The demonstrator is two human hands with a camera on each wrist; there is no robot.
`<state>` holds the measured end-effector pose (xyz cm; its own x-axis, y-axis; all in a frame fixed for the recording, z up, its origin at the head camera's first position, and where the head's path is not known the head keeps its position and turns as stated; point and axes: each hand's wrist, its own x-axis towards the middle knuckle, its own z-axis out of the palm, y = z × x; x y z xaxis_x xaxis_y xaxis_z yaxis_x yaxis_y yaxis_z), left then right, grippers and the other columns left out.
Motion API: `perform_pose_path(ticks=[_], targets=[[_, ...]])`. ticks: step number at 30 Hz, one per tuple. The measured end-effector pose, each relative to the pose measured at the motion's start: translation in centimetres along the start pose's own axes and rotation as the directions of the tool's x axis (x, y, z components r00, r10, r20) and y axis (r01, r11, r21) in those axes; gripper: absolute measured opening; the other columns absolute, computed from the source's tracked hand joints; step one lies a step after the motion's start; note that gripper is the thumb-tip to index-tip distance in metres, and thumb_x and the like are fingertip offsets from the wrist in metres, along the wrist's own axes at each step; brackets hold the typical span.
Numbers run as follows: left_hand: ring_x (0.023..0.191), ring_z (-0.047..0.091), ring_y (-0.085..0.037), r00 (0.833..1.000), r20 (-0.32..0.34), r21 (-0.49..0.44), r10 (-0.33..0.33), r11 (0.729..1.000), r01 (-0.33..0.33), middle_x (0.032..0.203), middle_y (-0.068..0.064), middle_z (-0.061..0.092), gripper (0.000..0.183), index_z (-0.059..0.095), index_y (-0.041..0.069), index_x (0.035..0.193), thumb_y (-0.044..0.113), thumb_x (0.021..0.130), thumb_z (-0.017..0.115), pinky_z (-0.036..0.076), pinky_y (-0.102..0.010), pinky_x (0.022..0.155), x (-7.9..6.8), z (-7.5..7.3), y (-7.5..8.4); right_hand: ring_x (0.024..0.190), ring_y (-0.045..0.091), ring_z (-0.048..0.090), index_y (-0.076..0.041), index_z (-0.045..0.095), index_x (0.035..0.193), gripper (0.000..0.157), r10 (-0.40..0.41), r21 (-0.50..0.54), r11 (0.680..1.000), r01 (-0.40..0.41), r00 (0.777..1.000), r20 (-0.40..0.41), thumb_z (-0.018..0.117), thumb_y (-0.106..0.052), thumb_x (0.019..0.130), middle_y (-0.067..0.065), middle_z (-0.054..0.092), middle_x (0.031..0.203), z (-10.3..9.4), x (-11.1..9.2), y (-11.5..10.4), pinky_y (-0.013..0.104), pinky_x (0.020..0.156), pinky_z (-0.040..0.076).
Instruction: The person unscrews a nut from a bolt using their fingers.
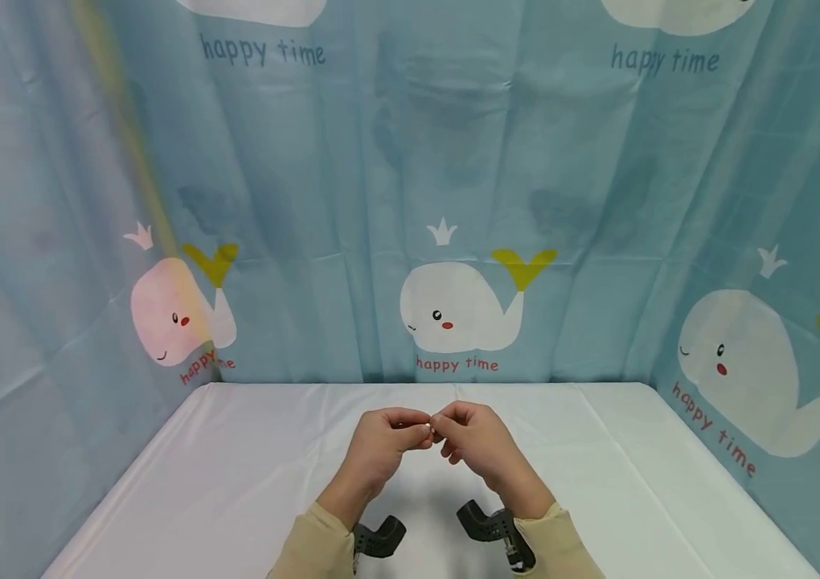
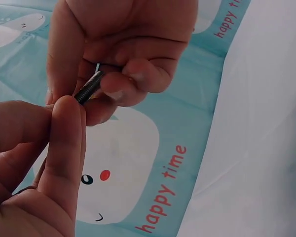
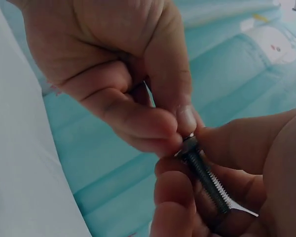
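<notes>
Above the table my left hand (image 1: 375, 446) and right hand (image 1: 484, 442) meet fingertip to fingertip, a small bolt between them. Its dark threaded shank (image 2: 89, 88) slants out from the left fingers toward the right palm in the left wrist view. A hexagonal metal piece (image 3: 189, 146) sits at the bolt's end by the left fingertips; I cannot tell whether it is a head or a nut. My left thumb and fingers pinch that end. My right thumb and index finger grip beside the hexagonal piece, and the shank (image 3: 209, 182) runs back under the curled right fingers.
A white-covered table (image 1: 236, 482) lies below the hands. Blue curtains (image 1: 352, 161) with whale prints stand behind and at both sides. Black wrist mounts (image 1: 381, 537) show at both sleeves.
</notes>
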<state>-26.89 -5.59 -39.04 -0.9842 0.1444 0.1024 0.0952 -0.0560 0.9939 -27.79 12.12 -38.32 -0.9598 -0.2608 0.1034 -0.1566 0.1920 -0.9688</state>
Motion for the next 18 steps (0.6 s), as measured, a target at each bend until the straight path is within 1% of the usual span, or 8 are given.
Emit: perform_pose_path(ticks=[4, 6, 9, 11, 13, 16, 18], targets=[[0.082, 0.07, -0.025, 1.0, -0.008, 0.023, 0.017, 1.0, -0.017, 0.093, -0.012, 0.07, 0.018, 0.073, -0.005, 0.104, 0.008, 0.091, 0.073, 0.058, -0.037, 0.08, -0.2, 0.1, -0.1, 0.071, 0.026, 0.061, -0.005, 0.069, 0.094, 0.012, -0.037, -0.028, 0.999, 0.037, 0.999, -0.025, 0.069, -0.017, 0.093, 0.012, 0.067, 0.088, 0.2, -0.3, -0.2, 0.036, 0.06, 0.054], [0.082, 0.07, -0.024, 1.0, -0.022, 0.035, 0.022, 0.999, -0.021, 0.093, -0.011, 0.07, 0.018, 0.074, -0.004, 0.104, 0.008, 0.091, 0.073, 0.058, -0.036, 0.08, -0.3, 0.0, -0.2, 0.072, 0.027, 0.063, -0.006, 0.068, 0.099, 0.014, -0.034, -0.011, 0.999, 0.034, 0.999, -0.04, 0.07, -0.018, 0.093, 0.012, 0.067, 0.091, 0.4, -0.4, -0.4, 0.037, 0.061, 0.055], [0.083, 0.071, -0.025, 0.999, -0.034, 0.032, 0.021, 0.999, -0.02, 0.095, -0.011, 0.07, 0.018, 0.074, -0.004, 0.105, 0.009, 0.092, 0.073, 0.058, -0.037, 0.081, -0.3, 0.1, -0.1, 0.071, 0.027, 0.064, -0.006, 0.067, 0.103, 0.021, -0.026, 0.012, 1.0, 0.027, 0.996, -0.08, 0.068, -0.025, 0.096, 0.01, 0.066, 0.093, 0.7, -0.6, -0.6, 0.037, 0.06, 0.055], [0.084, 0.071, -0.025, 0.999, -0.032, 0.021, 0.023, 1.0, -0.022, 0.096, -0.011, 0.07, 0.019, 0.074, -0.003, 0.105, 0.01, 0.091, 0.073, 0.058, -0.037, 0.082, -0.1, 0.3, 0.1, 0.068, 0.026, 0.063, -0.006, 0.067, 0.103, 0.024, -0.03, 0.013, 0.999, 0.031, 0.994, -0.105, 0.064, -0.03, 0.099, 0.01, 0.066, 0.092, 0.7, -0.6, -0.6, 0.036, 0.06, 0.055], [0.084, 0.071, -0.025, 0.999, -0.028, 0.004, 0.023, 1.0, -0.023, 0.097, -0.011, 0.071, 0.019, 0.074, -0.003, 0.105, 0.01, 0.091, 0.074, 0.058, -0.037, 0.082, -0.1, 0.5, 0.3, 0.066, 0.025, 0.062, -0.006, 0.068, 0.099, 0.026, -0.042, -0.002, 0.999, 0.042, 0.992, -0.117, 0.062, -0.031, 0.1, 0.01, 0.066, 0.088, 0.8, -0.5, -0.5, 0.034, 0.058, 0.055], [0.083, 0.07, -0.025, 0.999, -0.025, -0.005, 0.024, 1.0, -0.024, 0.096, -0.011, 0.071, 0.019, 0.075, -0.003, 0.105, 0.01, 0.09, 0.075, 0.058, -0.037, 0.082, -0.2, 0.6, 0.5, 0.067, 0.027, 0.06, -0.005, 0.068, 0.096, 0.022, -0.053, -0.012, 0.999, 0.052, 0.992, -0.117, 0.063, -0.026, 0.1, 0.011, 0.066, 0.084, 0.9, -0.5, -0.5, 0.034, 0.059, 0.055], [0.083, 0.07, -0.024, 0.999, -0.037, -0.005, 0.02, 1.0, -0.02, 0.096, -0.011, 0.071, 0.019, 0.075, -0.003, 0.105, 0.009, 0.09, 0.075, 0.058, -0.037, 0.081, -0.5, 0.4, 0.5, 0.07, 0.03, 0.062, -0.004, 0.067, 0.099, 0.019, -0.054, -0.006, 0.999, 0.054, 0.992, -0.112, 0.065, -0.023, 0.099, 0.011, 0.065, 0.087, 1.1, -0.5, -0.6, 0.035, 0.06, 0.055]])
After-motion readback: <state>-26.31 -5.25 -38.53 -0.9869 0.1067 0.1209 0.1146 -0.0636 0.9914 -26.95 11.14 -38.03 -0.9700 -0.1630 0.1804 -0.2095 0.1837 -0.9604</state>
